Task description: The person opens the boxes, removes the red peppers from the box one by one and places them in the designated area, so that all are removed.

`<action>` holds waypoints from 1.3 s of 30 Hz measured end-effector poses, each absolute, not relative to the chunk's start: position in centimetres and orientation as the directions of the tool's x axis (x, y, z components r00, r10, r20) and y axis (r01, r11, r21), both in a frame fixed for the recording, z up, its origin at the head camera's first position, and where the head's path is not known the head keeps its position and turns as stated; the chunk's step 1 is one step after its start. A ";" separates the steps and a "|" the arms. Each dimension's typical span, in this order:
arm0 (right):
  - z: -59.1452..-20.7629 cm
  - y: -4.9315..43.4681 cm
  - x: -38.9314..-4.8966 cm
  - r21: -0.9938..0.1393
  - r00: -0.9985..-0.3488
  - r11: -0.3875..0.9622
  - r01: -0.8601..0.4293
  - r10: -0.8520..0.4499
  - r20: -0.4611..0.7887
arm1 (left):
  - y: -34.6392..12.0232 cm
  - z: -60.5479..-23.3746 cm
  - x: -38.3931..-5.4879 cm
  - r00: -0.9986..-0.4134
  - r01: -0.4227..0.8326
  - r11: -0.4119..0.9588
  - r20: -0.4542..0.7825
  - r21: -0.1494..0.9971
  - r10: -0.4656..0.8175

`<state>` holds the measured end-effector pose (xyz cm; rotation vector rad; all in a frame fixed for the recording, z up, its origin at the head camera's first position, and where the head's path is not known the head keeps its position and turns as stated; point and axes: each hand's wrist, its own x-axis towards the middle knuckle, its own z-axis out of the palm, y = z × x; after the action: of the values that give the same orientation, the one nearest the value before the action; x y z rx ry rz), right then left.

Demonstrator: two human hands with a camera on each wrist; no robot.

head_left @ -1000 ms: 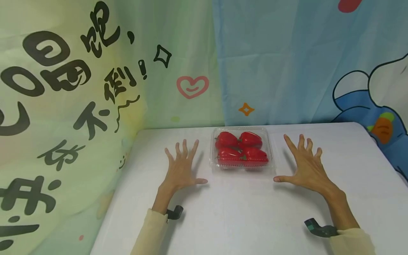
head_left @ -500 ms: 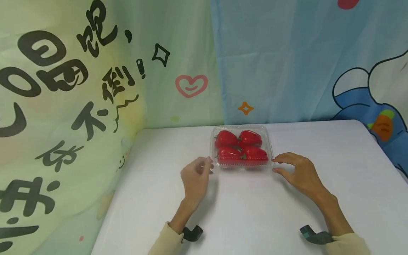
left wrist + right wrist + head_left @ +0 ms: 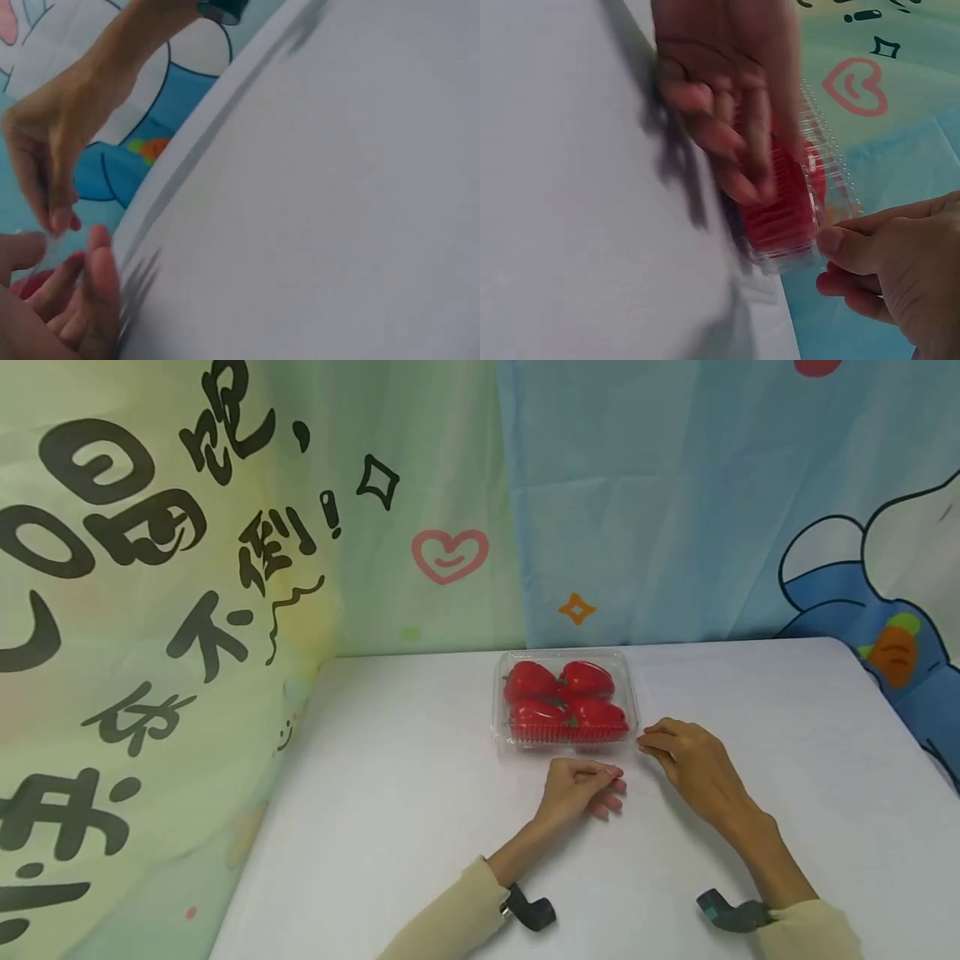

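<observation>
R hand (image 3: 693, 768) pinches edge of clear box (image 3: 500, 727), red peppers (image 3: 588, 680) inside, ahead-L of it — L hand (image 3: 572, 789) nearby, fingers relaxed.

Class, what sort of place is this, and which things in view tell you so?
Probably a staged tabletop set, perhaps for filming: a white table bearing a clear plastic box of red peppers, before a printed cartoon backdrop.

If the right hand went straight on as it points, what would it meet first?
The clear container of red peppers, most likely: the right hand seems to pinch its near right corner, though depth there is hard to judge.
</observation>
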<state>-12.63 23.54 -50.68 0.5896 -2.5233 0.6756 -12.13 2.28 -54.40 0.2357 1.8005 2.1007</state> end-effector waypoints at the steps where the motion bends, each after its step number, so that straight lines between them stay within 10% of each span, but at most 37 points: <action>1: -50.8 23.5 -12.6 -0.330 -0.787 0.788 -0.520 -0.292 0.544 | 3.0 -54.5 -12.3 -0.929 -0.165 -0.159 -0.099 0.973 0.357; 13: -51.8 23.4 -12.6 -0.240 -0.706 0.780 -0.578 -0.331 0.626 | 9.1 -55.5 -12.5 -0.996 0.058 -0.277 0.039 0.959 -0.075; 39: -53.3 23.0 -13.7 -0.116 -0.549 0.726 -0.678 -0.396 0.736 | 10.7 -56.2 -13.2 -0.976 0.154 -0.428 0.069 0.891 -0.207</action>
<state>-13.68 22.96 -53.32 0.8084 -2.2144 0.5109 -13.19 10.72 -56.21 -0.0850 1.7691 2.8499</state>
